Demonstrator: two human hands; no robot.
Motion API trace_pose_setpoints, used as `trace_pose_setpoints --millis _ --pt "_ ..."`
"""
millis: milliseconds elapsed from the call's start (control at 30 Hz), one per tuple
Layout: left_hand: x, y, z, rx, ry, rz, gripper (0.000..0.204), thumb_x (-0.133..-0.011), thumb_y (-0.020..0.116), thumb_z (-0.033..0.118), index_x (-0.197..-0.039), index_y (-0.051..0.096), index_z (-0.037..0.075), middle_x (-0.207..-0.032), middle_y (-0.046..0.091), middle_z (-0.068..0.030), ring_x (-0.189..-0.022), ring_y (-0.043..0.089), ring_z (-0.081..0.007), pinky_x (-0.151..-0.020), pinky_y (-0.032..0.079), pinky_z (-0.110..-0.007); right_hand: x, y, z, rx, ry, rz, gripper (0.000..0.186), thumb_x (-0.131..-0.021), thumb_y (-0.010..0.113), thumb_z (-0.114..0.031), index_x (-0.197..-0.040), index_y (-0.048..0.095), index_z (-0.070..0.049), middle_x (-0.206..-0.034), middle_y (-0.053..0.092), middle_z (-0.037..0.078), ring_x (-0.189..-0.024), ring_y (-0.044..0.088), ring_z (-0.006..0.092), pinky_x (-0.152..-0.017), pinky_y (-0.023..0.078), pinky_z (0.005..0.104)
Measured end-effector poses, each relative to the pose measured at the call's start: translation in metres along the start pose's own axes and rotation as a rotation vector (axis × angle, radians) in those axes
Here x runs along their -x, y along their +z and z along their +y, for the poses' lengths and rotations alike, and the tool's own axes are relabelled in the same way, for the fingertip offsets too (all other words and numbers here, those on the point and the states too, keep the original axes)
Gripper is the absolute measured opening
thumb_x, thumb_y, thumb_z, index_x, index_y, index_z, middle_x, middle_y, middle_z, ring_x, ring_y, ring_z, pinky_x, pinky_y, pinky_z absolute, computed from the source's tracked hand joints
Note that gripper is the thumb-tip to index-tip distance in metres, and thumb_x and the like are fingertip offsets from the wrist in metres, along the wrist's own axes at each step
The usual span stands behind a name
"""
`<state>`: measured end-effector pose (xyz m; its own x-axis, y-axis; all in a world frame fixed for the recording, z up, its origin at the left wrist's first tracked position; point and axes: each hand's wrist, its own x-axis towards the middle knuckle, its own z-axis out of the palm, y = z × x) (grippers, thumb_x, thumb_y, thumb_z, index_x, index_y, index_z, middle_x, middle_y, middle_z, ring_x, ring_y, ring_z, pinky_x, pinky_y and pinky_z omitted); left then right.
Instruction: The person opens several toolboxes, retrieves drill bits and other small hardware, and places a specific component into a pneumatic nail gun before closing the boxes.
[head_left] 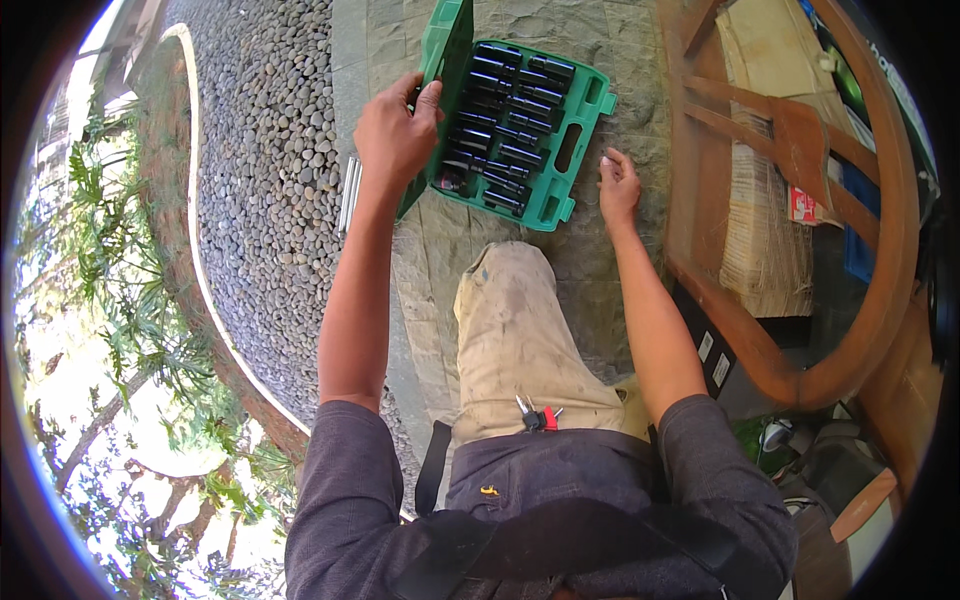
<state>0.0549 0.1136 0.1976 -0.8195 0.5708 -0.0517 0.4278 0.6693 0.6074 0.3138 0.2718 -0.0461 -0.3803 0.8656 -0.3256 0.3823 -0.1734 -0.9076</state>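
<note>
A green plastic socket case [585,105] lies unfolded on the stone paving in front of my knee. Rows of dark sockets [520,135] fill its tray. My left hand [395,130] grips the raised lid [440,60] at the case's left side, thumb on the inner face and fingers behind it. To the right of the case, apart from it, my right hand [620,185] hovers with its fingers curled in toward the thumb. Whether anything small is pinched there I cannot make out.
Metal rods [349,195] lie by the pebble bed [265,130] at left, with plants beyond. At right stands a curved wooden frame [895,200] with a stack of cardboard [755,220] behind its slats. Keys [540,418] hang at my waist.
</note>
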Motion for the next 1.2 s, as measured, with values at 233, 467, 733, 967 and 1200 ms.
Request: trace_pose_setpoints --millis 233,467,733,967,1200 --pt "0.024 0.044 0.031 -0.126 -0.028 0.007 0.034 -0.099 0.064 0.040 -0.113 0.073 0.010 -0.076 0.074 -0.0133 -0.072 0.072 -0.0314 -0.068 0.054 -0.045 0.033 -0.015 -0.002 -0.147 0.223 -0.140 0.035 -0.105 0.059 -0.017 -0.137 0.060 -0.003 -0.112 0.075 0.010 -0.087 0.071 0.0143 -0.066 0.057 0.0277" --pt "0.057 0.180 0.054 -0.323 0.273 -0.112 0.030 -0.097 0.065 0.032 -0.100 0.065 0.002 -0.080 0.073 -0.0205 -0.074 0.070 -0.0389 -0.115 0.039 -0.050 0.062 -0.038 0.002 -0.196 0.335 -0.143 0.036 -0.107 0.056 -0.020 -0.141 0.059 -0.008 -0.115 0.072 0.007 -0.090 0.070 0.0143 -0.069 0.058 0.0280" --pt "0.068 0.261 0.019 -0.431 0.354 -0.021 0.027 -0.106 0.051 0.024 -0.089 0.059 0.005 -0.065 0.068 -0.0144 -0.058 0.068 -0.0324 -0.125 0.024 -0.049 0.055 -0.051 -0.009 -0.255 0.332 -0.080 0.035 -0.106 0.057 -0.019 -0.138 0.062 -0.006 -0.113 0.074 0.009 -0.090 0.071 0.0155 -0.070 0.058 0.0292" --pt "0.064 0.262 0.033 -0.495 0.266 -0.081 0.026 -0.105 0.048 0.021 -0.085 0.054 0.006 -0.063 0.069 -0.0154 -0.059 0.070 -0.0312 -0.127 0.019 -0.048 -0.002 -0.006 -0.038 -0.340 0.242 0.031 0.034 -0.105 0.059 -0.020 -0.133 0.065 -0.002 -0.112 0.076 0.014 -0.093 0.073 0.0167 -0.074 0.059 0.0316" --pt "0.065 0.270 0.022 -0.578 0.260 -0.290 0.030 -0.101 0.047 0.027 -0.107 0.064 0.003 -0.077 0.074 -0.0123 -0.077 0.074 -0.0276 -0.129 0.001 -0.055 -0.060 0.036 -0.067 -0.090 0.091 0.077 0.052 -0.094 0.072 -0.031 -0.131 0.065 0.005 -0.122 0.071 0.025 -0.112 0.069 0.0386 -0.098 0.054 0.0431"
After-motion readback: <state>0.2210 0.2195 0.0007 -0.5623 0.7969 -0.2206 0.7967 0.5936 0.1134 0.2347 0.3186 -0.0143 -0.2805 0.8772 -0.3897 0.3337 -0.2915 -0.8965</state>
